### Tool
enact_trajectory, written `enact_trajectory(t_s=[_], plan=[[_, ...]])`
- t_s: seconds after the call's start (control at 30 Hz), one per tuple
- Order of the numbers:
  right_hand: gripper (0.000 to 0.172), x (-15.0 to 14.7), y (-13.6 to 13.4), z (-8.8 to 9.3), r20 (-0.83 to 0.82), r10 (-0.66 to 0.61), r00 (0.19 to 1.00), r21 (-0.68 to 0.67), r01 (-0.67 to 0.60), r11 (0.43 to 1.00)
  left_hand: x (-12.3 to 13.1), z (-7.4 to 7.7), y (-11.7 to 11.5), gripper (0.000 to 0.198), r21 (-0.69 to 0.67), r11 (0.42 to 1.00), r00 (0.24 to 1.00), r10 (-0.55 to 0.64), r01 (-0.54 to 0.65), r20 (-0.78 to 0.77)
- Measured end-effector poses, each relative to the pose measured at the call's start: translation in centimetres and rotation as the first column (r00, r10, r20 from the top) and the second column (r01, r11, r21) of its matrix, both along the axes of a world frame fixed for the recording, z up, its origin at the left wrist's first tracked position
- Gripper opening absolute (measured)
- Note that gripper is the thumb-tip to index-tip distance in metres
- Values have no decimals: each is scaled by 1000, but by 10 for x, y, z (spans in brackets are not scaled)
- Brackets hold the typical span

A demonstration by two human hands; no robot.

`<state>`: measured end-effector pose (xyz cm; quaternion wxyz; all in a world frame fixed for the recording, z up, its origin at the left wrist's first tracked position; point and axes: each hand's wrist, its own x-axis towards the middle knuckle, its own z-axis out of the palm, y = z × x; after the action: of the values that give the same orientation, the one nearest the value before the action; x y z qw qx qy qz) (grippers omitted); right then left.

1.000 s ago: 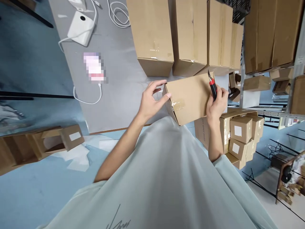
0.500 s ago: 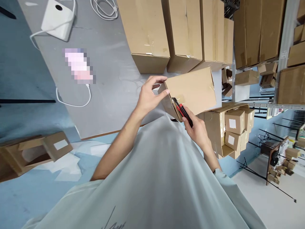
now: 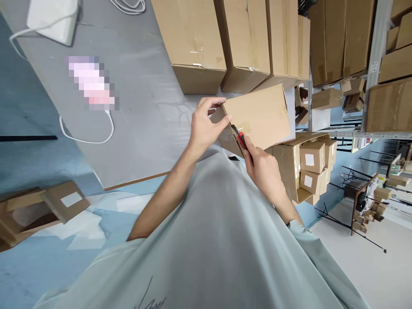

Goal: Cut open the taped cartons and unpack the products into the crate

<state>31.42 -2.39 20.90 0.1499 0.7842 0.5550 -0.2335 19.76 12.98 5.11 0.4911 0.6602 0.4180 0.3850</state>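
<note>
A sealed brown cardboard box rests on the grey table just in front of me. My left hand grips its left end, fingers curled over the top corner. My right hand is closed round a red and black utility knife. The knife's blade touches the taped near left edge of the box, close to my left fingertips.
Three larger cardboard boxes stand in a row behind the small one. A white adapter and cables lie on the table's left part. Stacked small labelled boxes sit on the right, shelving with cartons behind. An open box lies on the blue floor.
My right hand carried the knife from the box's far right corner down to its near left edge. The left hand kept its grip on the box's left end.
</note>
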Motion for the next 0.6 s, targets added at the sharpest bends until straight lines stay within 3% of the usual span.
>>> enact_trajectory(t_s=[0.17, 0.33, 0.5, 0.6], plan=[[73, -21, 17, 27, 115, 59, 992, -189, -37, 981, 4, -4, -1, 52, -18, 1000, 1000, 20, -20, -17], [71, -10, -4, 37, 59, 87, 994, -314, -64, 947, 2, -4, -4, 46, 12, 999, 998, 44, -44, -39], [66, 18, -38, 35, -57, 63, 996, -179, -72, 981, 1, -1, -8, 45, 33, 998, 996, 63, -61, -60], [59, 50, -54, 35, -171, -23, 985, 62, 34, 998, 4, -1, -13, 47, 17, 994, 994, 104, -103, -39]])
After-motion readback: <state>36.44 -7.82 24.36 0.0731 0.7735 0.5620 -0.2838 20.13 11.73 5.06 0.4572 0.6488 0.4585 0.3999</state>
